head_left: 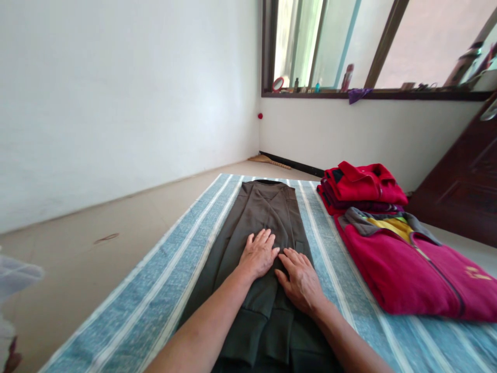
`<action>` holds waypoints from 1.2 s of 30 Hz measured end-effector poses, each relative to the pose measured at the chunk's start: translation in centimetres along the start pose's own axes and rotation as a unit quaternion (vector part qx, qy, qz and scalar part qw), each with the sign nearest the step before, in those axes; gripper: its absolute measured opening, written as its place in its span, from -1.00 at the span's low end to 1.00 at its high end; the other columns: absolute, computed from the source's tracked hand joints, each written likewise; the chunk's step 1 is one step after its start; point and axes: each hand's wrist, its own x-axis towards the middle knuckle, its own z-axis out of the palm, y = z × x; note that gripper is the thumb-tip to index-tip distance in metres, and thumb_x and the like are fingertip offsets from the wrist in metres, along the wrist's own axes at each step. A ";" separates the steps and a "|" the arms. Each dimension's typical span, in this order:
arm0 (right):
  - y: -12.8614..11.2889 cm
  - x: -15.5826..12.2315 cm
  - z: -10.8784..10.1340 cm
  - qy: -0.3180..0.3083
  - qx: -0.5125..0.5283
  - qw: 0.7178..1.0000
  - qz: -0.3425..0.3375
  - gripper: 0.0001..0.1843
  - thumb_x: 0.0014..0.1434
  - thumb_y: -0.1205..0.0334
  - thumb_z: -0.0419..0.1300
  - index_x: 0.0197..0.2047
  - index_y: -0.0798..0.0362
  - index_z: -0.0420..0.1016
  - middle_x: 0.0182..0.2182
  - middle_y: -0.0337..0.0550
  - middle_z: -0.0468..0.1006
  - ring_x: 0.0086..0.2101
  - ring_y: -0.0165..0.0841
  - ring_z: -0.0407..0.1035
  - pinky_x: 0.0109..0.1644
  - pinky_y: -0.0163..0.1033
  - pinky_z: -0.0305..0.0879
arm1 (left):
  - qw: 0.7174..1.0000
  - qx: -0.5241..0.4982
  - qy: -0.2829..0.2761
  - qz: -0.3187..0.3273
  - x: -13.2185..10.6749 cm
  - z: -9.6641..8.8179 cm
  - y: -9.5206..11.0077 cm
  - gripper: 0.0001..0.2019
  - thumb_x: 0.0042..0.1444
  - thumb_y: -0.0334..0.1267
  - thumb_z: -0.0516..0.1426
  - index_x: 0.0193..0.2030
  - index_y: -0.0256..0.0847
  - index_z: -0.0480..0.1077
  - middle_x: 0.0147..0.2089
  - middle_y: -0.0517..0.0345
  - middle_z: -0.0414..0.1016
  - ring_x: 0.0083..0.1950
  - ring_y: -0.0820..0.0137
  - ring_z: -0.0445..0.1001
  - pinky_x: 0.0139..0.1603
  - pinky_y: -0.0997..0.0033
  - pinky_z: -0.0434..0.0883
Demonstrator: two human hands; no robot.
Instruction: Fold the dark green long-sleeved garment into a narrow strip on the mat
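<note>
A dark olive-brown garment lies lengthwise on a blue-and-white striped cloth, its narrower end pointing away from me. It has long folds, and which kind of garment it is I cannot tell for sure. My left hand rests flat on its middle, fingers stretched out. Close beside it, my right hand also lies palm down on the fabric, with the thumb apart. Both hands press on the cloth and hold nothing. My forearms cover parts of the garment's near end.
To the right lies a folded magenta zip jacket, with a stack of folded red clothes behind it. White walls stand left and ahead. A window sill carries bottles and a mirror. A dark door is at the right.
</note>
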 end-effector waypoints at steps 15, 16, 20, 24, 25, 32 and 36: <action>0.1 -0.1 0.2 0.007 -0.003 1.000 -0.004 -0.58 0.23 0.19 0.07 0.14 0.08 0.38 0.16 0.03 0.37 0.18 -0.15 0.20 0.23 0.00 0.11 | 1.000 -0.004 0.007 0.003 0.0 0.2 -0.1 -0.57 0.31 -0.13 -0.07 0.24 -0.22 0.22 0.35 -0.05 0.16 0.37 0.21 0.06 0.31 -0.04 0.06; 0.1 -0.1 0.1 0.006 -0.003 1.000 -0.003 -0.58 0.23 0.19 0.07 0.14 0.08 0.38 0.16 0.02 0.37 0.18 -0.15 0.20 0.23 0.00 0.11 | 1.000 -0.004 0.007 0.003 0.0 0.2 -0.1 -0.57 0.30 -0.13 -0.07 0.24 -0.23 0.22 0.35 -0.05 0.16 0.37 0.21 0.06 0.31 -0.04 0.06; 0.1 0.0 0.1 0.006 -0.001 1.000 -0.002 -0.58 0.23 0.18 0.06 0.14 0.08 0.39 0.16 0.02 0.37 0.17 -0.14 0.20 0.23 0.01 0.12 | 1.000 -0.004 0.002 0.002 0.0 0.1 -0.1 -0.57 0.30 -0.13 -0.07 0.24 -0.22 0.22 0.35 -0.04 0.16 0.37 0.21 0.06 0.31 -0.04 0.06; 0.0 0.0 0.0 0.005 -0.001 1.000 -0.002 -0.58 0.24 0.18 0.06 0.14 0.08 0.39 0.16 0.02 0.37 0.17 -0.14 0.21 0.22 0.01 0.12 | 1.000 -0.004 0.001 0.002 0.0 0.0 -0.1 -0.57 0.31 -0.13 -0.07 0.24 -0.22 0.22 0.35 -0.04 0.16 0.37 0.21 0.06 0.31 -0.04 0.06; 0.0 0.0 0.0 0.004 -0.001 1.000 -0.001 -0.58 0.24 0.18 0.06 0.14 0.08 0.39 0.16 0.01 0.37 0.17 -0.14 0.21 0.22 0.01 0.12 | 1.000 -0.004 0.001 0.002 0.0 0.0 -0.1 -0.57 0.31 -0.13 -0.07 0.24 -0.22 0.22 0.35 -0.04 0.15 0.38 0.21 0.06 0.31 -0.04 0.06; 0.0 -0.1 0.0 0.002 0.001 1.000 0.000 -0.57 0.24 0.19 0.07 0.14 0.12 0.39 0.16 0.04 0.37 0.17 -0.13 0.20 0.23 0.02 0.11 | 1.000 -0.001 0.003 0.003 0.0 0.1 -0.1 -0.57 0.31 -0.13 -0.07 0.24 -0.24 0.22 0.35 -0.04 0.16 0.37 0.20 0.06 0.31 -0.05 0.06; 0.0 -0.1 0.1 0.008 0.000 1.000 -0.001 -0.58 0.23 0.18 0.07 0.14 0.07 0.39 0.16 0.01 0.37 0.17 -0.14 0.21 0.23 0.01 0.11 | 1.000 0.001 0.006 0.005 0.1 0.2 -0.1 -0.57 0.31 -0.12 -0.07 0.25 -0.24 0.22 0.35 -0.04 0.16 0.37 0.21 0.06 0.31 -0.05 0.07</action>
